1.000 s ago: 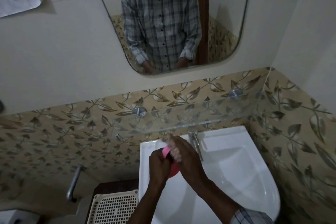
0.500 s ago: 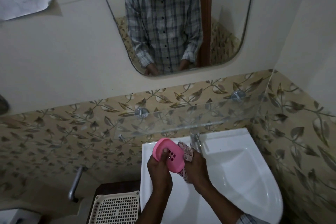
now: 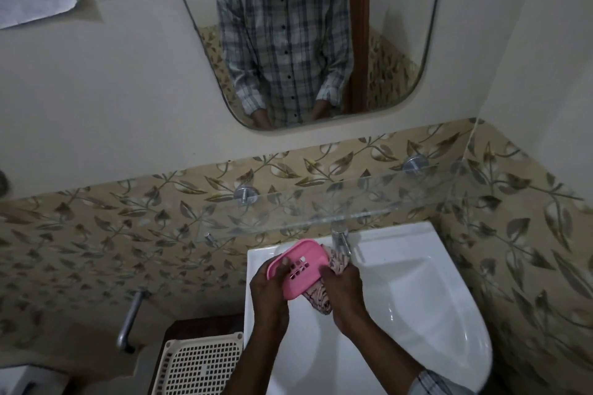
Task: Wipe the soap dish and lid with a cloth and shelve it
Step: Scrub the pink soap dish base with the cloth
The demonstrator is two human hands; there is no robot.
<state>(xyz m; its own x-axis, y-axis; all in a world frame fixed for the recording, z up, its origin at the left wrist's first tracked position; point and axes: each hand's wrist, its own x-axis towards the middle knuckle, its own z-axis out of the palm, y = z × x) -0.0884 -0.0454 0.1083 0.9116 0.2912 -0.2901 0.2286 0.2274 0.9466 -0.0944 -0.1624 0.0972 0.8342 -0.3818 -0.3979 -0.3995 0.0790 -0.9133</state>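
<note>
the left hand (image 3: pixel 268 290) is gripping the pink soap dish (image 3: pixel 300 268) over the sink (image 3: pixel 417 298), at 6 o'clock below the glass shelf (image 3: pixel 321 212). the right hand (image 3: pixel 345 287) is clutching the patterned cloth (image 3: pixel 321 295) against the dish's 4 o'clock edge.

I have one view only, from the head camera: it looks forward and steeply down over the white sink (image 3: pixel 417 298), close above the hands, facing the wall mirror (image 3: pixel 401 42), glass shelf (image 3: pixel 321 212) and leaf-patterned tiles (image 3: pixel 96 234).
</note>
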